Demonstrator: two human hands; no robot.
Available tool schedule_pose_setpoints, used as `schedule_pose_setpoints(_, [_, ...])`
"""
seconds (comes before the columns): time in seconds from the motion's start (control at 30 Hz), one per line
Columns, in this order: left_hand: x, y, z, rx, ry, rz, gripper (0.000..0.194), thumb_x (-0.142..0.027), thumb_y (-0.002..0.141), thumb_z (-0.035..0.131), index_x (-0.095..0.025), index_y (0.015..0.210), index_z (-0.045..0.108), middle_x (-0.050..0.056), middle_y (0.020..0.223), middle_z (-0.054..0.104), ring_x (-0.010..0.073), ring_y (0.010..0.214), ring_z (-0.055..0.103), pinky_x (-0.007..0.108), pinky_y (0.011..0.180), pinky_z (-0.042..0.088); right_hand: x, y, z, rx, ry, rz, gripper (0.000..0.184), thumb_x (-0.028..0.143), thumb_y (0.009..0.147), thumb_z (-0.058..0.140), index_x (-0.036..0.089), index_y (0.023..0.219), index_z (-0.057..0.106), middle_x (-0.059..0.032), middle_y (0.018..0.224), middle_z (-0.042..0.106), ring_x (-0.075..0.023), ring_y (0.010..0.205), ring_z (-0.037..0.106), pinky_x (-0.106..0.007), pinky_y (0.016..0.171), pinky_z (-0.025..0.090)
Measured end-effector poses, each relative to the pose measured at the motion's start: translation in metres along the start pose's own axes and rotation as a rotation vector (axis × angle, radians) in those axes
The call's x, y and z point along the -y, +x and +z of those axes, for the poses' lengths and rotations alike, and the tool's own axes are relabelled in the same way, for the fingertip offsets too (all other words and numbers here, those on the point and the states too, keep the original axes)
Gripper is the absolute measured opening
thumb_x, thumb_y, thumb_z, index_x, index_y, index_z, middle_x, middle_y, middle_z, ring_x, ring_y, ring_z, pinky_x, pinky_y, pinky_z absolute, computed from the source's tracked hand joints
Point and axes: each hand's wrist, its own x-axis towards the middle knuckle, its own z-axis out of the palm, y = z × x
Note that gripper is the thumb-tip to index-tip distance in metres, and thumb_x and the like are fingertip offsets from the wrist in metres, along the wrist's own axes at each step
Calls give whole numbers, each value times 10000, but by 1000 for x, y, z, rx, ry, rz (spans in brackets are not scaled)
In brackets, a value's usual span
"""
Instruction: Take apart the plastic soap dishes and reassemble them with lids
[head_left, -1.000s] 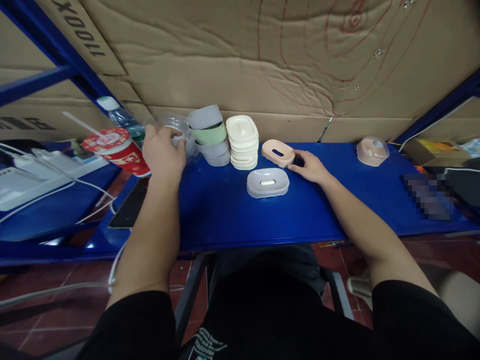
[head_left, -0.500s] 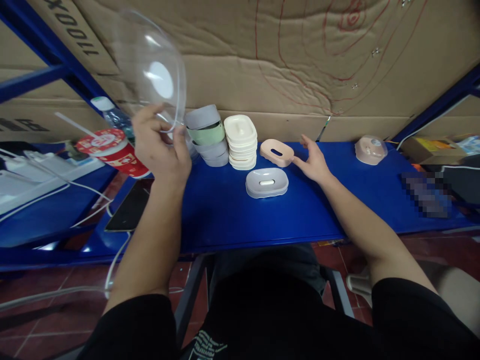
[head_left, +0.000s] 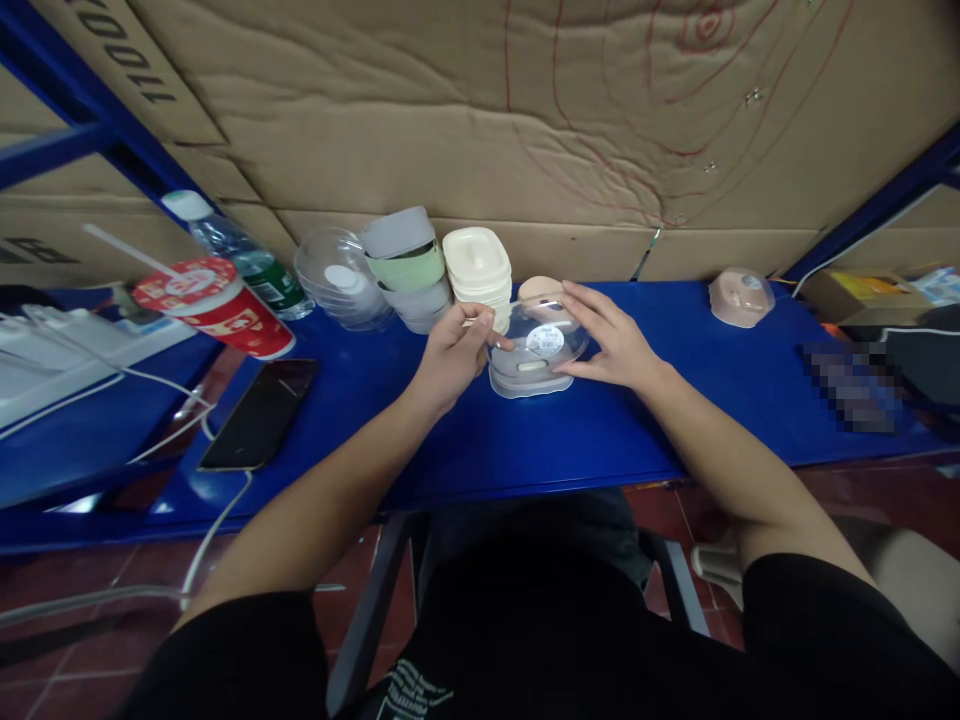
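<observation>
A clear plastic cover [head_left: 546, 342] with a round white label is held between both hands. My left hand [head_left: 459, 358] pinches its left edge, and my right hand [head_left: 611, 335] grips the right side with thumb and fingers. Directly under the cover is a grey oval soap dish [head_left: 531, 385] with a light slot piece in its middle. Behind it, a peach slotted piece [head_left: 540, 287] is mostly hidden by the cover and my right fingers. A stack of cream pieces [head_left: 478, 258] stands just behind my left hand.
Nested clear covers [head_left: 337, 275] and a stack of grey and green parts [head_left: 405, 262] stand at the back left. A red cup [head_left: 240, 318], a bottle [head_left: 255, 262] and a phone [head_left: 262, 412] are farther left. A covered peach dish [head_left: 741, 297] sits at the right.
My left hand has brought the raised clear cover down and right, over the grey soap dish. My right hand has let go of the peach piece and taken the cover's right side.
</observation>
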Motion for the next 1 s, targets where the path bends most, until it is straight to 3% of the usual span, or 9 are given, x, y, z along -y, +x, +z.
schedule_pose_setpoints(0.07, [6,2,-2,0,105,-17,309,-555,1083,549,-253,1107,611,23,808,746,114,456,467,291,477,435,-2,0,2,36,8,3,1120,853,794,778,413,1736,361,-48,1759,438,-470,1639,357,-665,1337,365])
schedule_pose_setpoints(0.17, [8,0,-4,-10,445,80,373,-550,1060,579,-221,1195,690,74,968,782,186,701,666,373,717,581,-7,0,6,73,15,7,1309,841,698,871,374,1770,283,-98,1716,482,-491,1570,446,-651,1306,435])
schedule_pose_setpoints(0.27, [6,-5,-5,53,729,100,497,-593,1048,570,-199,1316,710,107,1114,785,274,998,729,454,950,583,-11,0,14,122,25,6,1317,830,676,894,367,1763,312,-121,1632,550,-493,1502,523,-642,1233,528])
schedule_pose_setpoints(0.4, [6,-6,-7,118,905,27,537,-622,1052,521,-215,1346,711,142,1272,743,332,1129,721,494,988,575,-13,-1,23,170,39,9,1267,837,693,879,373,1749,354,-126,1630,551,-507,1493,535,-672,1202,550])
schedule_pose_setpoints(0.5, [7,-4,-8,178,965,-12,522,-631,1063,474,-229,1275,731,151,1338,713,343,1137,722,500,972,579,-15,-2,27,204,67,4,1244,820,742,857,359,1763,319,-120,1701,498,-505,1550,485,-682,1244,509])
schedule_pose_setpoints(0.6, [8,-3,-8,246,961,-23,543,-625,1084,413,-213,1234,732,153,1258,734,356,1163,714,511,986,571,-18,-1,28,231,107,1,1240,795,782,841,328,1781,273,-113,1756,444,-479,1593,448,-653,1295,457])
schedule_pose_setpoints(0.73, [8,-3,-7,256,937,-21,602,-646,1084,403,-200,1361,698,170,1354,720,361,1210,705,529,1040,554,-24,1,26,237,179,-23,1254,767,787,853,327,1788,239,-95,1763,451,-443,1590,472,-636,1315,423])
schedule_pose_setpoints(0.83, [10,-3,-5,260,913,24,634,-654,1066,465,-200,1470,644,175,1454,693,348,1240,697,522,1078,548,-28,3,24,230,207,-37,1255,748,734,905,337,1764,316,-90,1736,496,-436,1569,504,-652,1309,416])
schedule_pose_setpoints(1.0, [12,-3,-6,255,895,71,655,-644,1058,506,-185,1507,634,184,1486,686,326,1161,725,516,1088,552,-29,2,21,242,222,-31,1222,721,746,911,356,1757,330,-69,1741,490,-415,1587,487,-644,1320,407])
